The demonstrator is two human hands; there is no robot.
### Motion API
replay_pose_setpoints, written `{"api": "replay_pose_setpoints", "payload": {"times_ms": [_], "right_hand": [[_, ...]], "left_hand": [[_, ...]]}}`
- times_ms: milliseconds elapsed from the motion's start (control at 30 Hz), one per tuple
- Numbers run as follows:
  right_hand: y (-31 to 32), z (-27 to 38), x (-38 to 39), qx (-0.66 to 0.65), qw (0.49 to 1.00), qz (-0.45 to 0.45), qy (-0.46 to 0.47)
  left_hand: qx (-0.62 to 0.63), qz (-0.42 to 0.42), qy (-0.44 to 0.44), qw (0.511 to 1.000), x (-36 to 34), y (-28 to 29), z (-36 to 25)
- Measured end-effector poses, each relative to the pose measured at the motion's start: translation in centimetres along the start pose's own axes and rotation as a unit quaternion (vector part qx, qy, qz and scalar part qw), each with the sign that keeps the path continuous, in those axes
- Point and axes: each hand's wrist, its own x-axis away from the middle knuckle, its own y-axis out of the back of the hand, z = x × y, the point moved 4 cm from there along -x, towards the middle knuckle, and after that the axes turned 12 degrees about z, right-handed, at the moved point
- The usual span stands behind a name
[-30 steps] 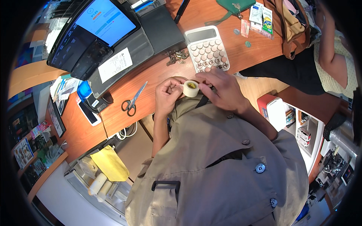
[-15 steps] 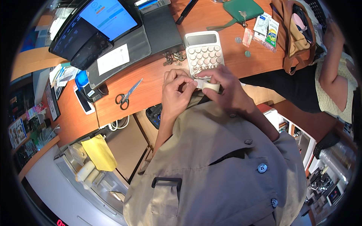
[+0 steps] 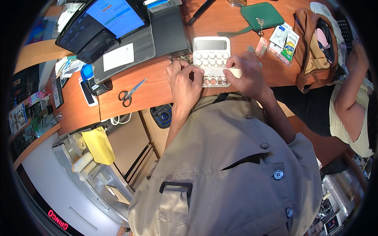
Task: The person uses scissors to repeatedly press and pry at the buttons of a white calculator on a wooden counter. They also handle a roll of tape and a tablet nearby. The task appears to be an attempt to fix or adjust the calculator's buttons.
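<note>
A roll of whitish tape (image 3: pixel 236 72) is held in my right hand (image 3: pixel 251 74), its fingers closed round it. From the roll a pale, see-through strip of tape (image 3: pixel 214 71) runs across to my left hand (image 3: pixel 184 83), where thumb and fingers pinch its end. The strip is stretched above the round keys of a white calculator (image 3: pixel 211 44), partly veiling one row. Whether the tape touches the keys I cannot tell. Behind my left hand, a heap of small metal pieces (image 3: pixel 188 59) is partly hidden.
Scissors (image 3: pixel 132 93) and a white phone (image 3: pixel 88 94) lie on the left of the wooden desk (image 3: pixel 151 104). A lit tablet (image 3: pixel 112 17) stands behind. Farther right are a green pouch (image 3: pixel 262 15), small packets (image 3: pixel 289 44) and a brown bag (image 3: pixel 305 70), with another person's arm (image 3: pixel 352 92) beyond.
My hands have moved apart, drawing the tape strip out longer. Both are now over the calculator's lower keys instead of in front of it. The view has shifted slightly.
</note>
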Motion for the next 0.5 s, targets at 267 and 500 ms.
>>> {"api": "replay_pose_setpoints", "payload": {"times_ms": [267, 500], "right_hand": [[0.2, -0.9, -0.7, 0.012, 1.000, -0.020, 0.000], [-0.2, -1.0, -0.9, -0.018, 0.999, -0.001, -0.029]], "left_hand": [[-0.050, 0.023, 0.020, 0.998, -1.2, -0.4, -0.2], [-0.069, 0.036, 0.011, 0.997, -1.8, -0.6, -0.1]]}}
